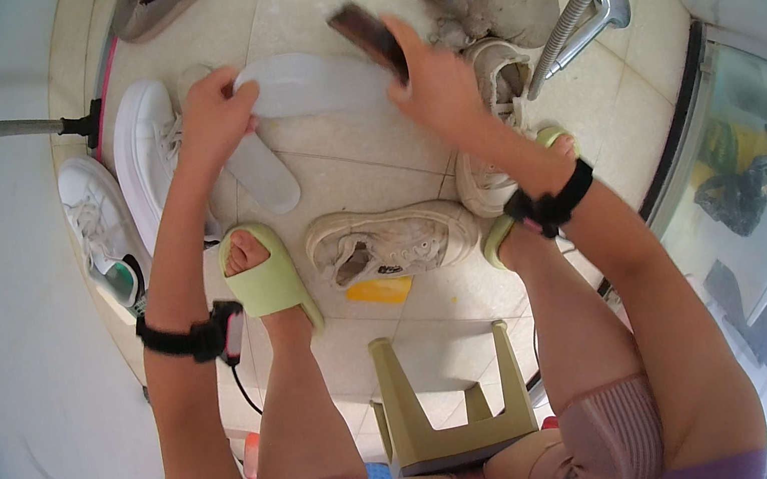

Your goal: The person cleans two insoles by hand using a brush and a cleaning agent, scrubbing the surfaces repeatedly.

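"Above the tiled floor [391, 162], what's being worked on?"

"A pale insole [312, 82], held up in mid-air. The left hand [215, 113] has its fingers pinching one end; the right hand [434, 87] has its fingers wrapped round a dark, brush-like tool [365, 37], blurred."

"Which step, then?"

"Scrubbing, I'd judge, though I can't tell whether the tool touches the insole."

"And the next move?"

"It would call for a steady left pinch and the tool laid flat."
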Action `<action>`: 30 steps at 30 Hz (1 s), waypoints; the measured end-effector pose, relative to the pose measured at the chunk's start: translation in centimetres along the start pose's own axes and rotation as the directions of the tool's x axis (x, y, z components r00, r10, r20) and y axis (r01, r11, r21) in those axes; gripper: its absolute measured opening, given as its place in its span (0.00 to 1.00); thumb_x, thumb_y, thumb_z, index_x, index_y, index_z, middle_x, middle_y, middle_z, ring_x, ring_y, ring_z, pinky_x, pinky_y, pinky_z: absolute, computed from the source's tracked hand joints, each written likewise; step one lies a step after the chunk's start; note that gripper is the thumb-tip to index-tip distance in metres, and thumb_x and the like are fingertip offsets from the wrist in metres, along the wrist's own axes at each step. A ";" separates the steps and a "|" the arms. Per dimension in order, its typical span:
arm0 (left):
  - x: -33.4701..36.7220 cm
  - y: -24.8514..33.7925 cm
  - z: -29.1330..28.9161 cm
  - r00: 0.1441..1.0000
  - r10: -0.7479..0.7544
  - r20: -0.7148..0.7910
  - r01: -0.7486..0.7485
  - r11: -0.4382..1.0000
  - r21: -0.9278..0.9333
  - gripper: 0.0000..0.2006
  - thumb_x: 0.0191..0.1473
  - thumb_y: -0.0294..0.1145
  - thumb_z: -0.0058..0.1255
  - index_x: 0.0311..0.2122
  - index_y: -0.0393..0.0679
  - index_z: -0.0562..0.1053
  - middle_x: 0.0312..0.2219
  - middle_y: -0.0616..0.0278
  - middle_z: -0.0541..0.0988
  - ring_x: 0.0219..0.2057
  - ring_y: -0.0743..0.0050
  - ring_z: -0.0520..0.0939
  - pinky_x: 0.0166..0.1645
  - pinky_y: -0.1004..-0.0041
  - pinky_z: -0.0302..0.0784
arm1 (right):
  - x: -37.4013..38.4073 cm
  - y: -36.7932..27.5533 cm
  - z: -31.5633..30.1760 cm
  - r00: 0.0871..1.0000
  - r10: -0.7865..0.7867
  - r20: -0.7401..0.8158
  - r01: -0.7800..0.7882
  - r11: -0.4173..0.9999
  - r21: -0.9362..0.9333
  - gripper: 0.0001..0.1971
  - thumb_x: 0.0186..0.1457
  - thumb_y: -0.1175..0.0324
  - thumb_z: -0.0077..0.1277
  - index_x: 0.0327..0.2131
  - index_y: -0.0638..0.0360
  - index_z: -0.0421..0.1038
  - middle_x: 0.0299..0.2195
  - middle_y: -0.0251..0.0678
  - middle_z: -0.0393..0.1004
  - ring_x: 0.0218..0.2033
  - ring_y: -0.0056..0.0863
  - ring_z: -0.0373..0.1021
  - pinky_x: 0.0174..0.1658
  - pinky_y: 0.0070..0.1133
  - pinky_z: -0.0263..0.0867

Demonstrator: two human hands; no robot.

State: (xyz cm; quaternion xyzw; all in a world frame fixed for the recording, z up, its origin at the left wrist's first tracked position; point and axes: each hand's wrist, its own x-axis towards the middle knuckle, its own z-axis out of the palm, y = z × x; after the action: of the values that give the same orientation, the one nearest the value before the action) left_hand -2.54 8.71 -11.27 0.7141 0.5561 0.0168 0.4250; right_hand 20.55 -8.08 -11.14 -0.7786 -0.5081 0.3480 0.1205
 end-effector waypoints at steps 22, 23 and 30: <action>-12.0 -0.1 7.0 0.886 0.442 0.142 -0.464 0.836 0.293 0.21 0.42 0.20 0.53 0.46 0.34 0.73 0.47 0.55 0.70 0.54 0.55 0.71 0.54 0.61 0.74 | 1.1 -2.8 3.9 0.900 -0.429 0.082 0.435 0.865 -0.251 0.27 0.63 0.57 0.47 0.64 0.25 0.59 0.27 0.47 0.71 0.21 0.46 0.72 0.24 0.38 0.70; -11.9 0.6 7.6 0.873 0.474 0.119 -0.487 0.825 0.288 0.22 0.42 0.19 0.52 0.47 0.34 0.73 0.48 0.55 0.70 0.55 0.55 0.70 0.54 0.62 0.75 | 3.6 -2.6 3.2 0.893 -0.450 -0.021 0.421 0.850 -0.318 0.26 0.63 0.57 0.46 0.64 0.25 0.60 0.26 0.47 0.71 0.21 0.46 0.72 0.24 0.38 0.70; -12.8 -0.8 7.4 0.908 0.407 0.100 -0.416 0.841 0.346 0.27 0.43 0.20 0.51 0.53 0.35 0.72 0.51 0.57 0.69 0.55 0.55 0.70 0.55 0.64 0.75 | 2.5 -2.7 4.5 0.905 -0.426 0.012 0.420 0.887 -0.189 0.25 0.62 0.57 0.47 0.62 0.21 0.62 0.25 0.47 0.71 0.24 0.45 0.74 0.27 0.37 0.72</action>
State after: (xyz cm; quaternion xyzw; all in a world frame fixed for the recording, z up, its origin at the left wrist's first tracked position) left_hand -4.38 -5.96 -10.77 0.8822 0.3787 -0.0023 0.2800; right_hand 16.23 -5.43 -14.04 -0.6623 -0.6939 0.2522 0.1271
